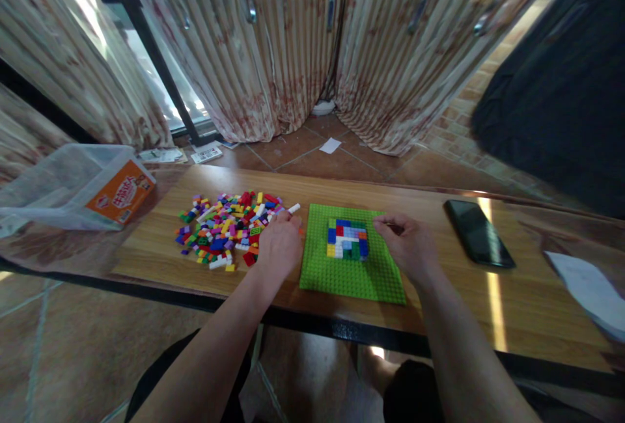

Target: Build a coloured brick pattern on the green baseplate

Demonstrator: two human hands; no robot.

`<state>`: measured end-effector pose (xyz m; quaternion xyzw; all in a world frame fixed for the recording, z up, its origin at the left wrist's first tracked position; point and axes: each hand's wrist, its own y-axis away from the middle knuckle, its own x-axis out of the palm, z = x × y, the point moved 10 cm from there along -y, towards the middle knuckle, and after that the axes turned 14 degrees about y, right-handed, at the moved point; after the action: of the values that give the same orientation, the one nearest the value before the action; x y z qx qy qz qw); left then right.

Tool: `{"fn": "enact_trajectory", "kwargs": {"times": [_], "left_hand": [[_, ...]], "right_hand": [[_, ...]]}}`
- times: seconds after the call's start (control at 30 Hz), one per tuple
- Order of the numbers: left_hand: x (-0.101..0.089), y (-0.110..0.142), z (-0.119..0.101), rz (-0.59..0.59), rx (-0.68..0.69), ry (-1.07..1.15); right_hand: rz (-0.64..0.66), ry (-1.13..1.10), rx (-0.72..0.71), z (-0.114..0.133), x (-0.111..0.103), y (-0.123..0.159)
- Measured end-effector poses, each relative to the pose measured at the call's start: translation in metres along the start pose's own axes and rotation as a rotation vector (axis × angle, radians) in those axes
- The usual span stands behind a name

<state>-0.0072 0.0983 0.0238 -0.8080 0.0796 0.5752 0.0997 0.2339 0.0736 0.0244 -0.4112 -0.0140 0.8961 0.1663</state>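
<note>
A green baseplate [351,273] lies on the wooden table with a small block of blue, white, red, yellow and green bricks [347,239] built on it. My left hand [279,244] rests at the plate's left edge, fingers curled around a small white brick [293,209] that sticks out at the fingertips. Just left of it spreads a pile of loose coloured bricks [225,228]. My right hand [409,244] sits at the plate's right edge, fingers curled in a loose fist; what it holds, if anything, is hidden.
A clear plastic box with an orange label [83,185] stands at the table's left end. A black phone [477,233] lies right of the plate, white paper [588,289] at the far right. Curtains and tiled floor lie beyond the table's far edge.
</note>
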Motion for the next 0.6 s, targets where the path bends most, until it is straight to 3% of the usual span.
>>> {"fn": "enact_trajectory", "kwargs": {"times": [0.4, 0.6], "left_hand": [[-0.017, -0.007, 0.017, -0.057, 0.003, 0.063], [-0.010, -0.016, 0.004, -0.074, 0.043, 0.072]], "right_hand": [[0.034, 0.042, -0.016, 0.010, 0.003, 0.001], [0.060, 0.060, -0.048, 0.011, 0.008, 0.003]]}}
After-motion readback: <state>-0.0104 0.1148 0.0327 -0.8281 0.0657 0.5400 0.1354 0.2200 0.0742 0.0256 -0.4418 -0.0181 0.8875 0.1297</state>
